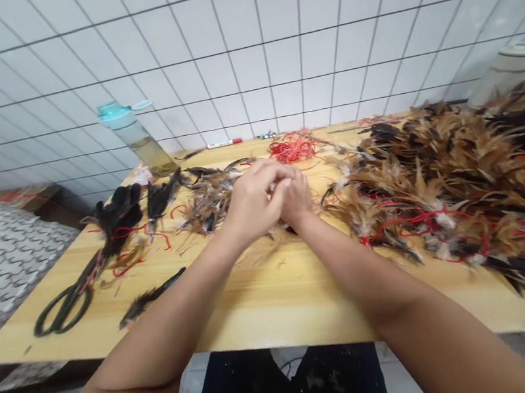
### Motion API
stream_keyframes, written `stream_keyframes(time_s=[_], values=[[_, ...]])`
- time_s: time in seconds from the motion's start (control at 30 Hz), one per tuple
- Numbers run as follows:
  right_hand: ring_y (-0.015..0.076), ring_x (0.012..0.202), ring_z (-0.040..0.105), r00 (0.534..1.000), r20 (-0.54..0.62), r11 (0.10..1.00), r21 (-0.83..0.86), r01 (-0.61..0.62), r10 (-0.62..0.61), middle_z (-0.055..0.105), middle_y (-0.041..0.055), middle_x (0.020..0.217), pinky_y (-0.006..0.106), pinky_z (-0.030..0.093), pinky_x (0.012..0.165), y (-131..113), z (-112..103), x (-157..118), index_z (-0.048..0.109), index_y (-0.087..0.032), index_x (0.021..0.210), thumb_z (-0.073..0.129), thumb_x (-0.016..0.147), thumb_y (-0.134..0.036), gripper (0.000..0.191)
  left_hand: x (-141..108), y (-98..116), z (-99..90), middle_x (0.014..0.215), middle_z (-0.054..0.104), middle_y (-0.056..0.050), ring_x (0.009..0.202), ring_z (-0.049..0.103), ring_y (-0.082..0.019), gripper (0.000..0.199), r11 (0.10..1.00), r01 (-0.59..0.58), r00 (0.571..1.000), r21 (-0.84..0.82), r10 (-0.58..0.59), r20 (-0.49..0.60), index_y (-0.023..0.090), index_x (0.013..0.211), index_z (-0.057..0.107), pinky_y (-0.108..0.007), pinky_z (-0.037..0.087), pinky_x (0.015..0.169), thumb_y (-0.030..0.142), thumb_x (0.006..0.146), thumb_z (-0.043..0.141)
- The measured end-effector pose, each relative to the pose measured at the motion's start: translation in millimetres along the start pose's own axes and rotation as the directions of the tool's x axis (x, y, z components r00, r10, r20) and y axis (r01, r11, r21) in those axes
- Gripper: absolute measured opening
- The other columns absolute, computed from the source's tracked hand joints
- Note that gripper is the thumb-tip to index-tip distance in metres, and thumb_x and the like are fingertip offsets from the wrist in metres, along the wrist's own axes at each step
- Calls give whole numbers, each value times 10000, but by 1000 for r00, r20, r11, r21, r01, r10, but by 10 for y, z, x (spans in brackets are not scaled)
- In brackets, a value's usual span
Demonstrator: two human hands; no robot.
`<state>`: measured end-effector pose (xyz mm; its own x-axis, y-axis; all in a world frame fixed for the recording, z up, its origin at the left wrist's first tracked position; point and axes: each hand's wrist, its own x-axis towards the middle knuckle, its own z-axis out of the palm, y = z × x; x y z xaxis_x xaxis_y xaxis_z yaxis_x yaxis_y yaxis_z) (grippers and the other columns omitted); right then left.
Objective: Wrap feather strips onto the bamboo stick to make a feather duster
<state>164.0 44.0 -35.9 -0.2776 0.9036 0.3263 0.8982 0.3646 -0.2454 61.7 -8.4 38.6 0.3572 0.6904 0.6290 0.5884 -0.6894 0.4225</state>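
Observation:
Over the middle of the table, my left hand (257, 198) and my right hand (298, 196) are pressed together with curled fingers. Whatever lies between them, if anything, is hidden. A loose pile of brown and grey feathers (208, 202) lies just left of the hands. Behind them is a tangle of red string (292, 146). To the right spreads a big heap of brown feather bunches (441, 161), several tied with red string.
Black-handled scissors (64, 311) lie at the left, partly under dark feathers (120, 212). A bottle with a blue lid (145, 145) leans near the tiled wall (238, 41). A marker (224, 143) lies at the back edge; another bottle (506, 71) stands far right.

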Motion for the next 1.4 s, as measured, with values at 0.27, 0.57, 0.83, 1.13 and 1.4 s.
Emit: stream_keyframes(time_s=[0.27,0.57,0.83,1.13,1.4], values=[[269,1093,504,957,-257,987,120,-104,132,487,196,1220,393,428,945,169,372,133,565,-119,1220,508,856,-193,376,-509,-909,-271,889,647,-47,867,582,-162,126,991,128,984,36,-131,117,169,853,652,-291,445,811,207,862,533],[283,1085,452,926,-370,994,-42,-98,76,489,183,1111,426,397,951,251,377,158,568,-104,1176,516,817,-201,376,-795,-936,-18,960,605,-92,988,501,-227,133,998,-38,934,57,16,356,163,936,673,-350,435,889,213,847,588],[359,1192,387,892,-393,940,-154,-305,225,457,207,1253,546,335,937,171,298,144,568,-147,1196,534,795,-221,408,-755,-1032,-61,910,598,-90,895,496,-213,176,994,58,988,91,-71,138,155,857,663,-365,433,849,197,896,496],[377,1286,256,908,-379,942,-203,-268,177,366,199,1339,605,273,947,65,-172,-238,556,-183,1175,518,819,-250,365,-781,-906,-109,897,599,-79,922,493,-206,185,995,-99,981,-26,102,165,159,854,679,-341,419,883,206,893,505],[403,1201,343,922,-332,949,-166,-266,200,501,185,1214,582,329,849,118,-218,-569,663,-185,932,547,828,-283,184,-825,-675,-179,934,644,-74,955,564,-249,292,996,-7,797,85,-45,602,182,839,655,-350,450,821,446,735,720]])
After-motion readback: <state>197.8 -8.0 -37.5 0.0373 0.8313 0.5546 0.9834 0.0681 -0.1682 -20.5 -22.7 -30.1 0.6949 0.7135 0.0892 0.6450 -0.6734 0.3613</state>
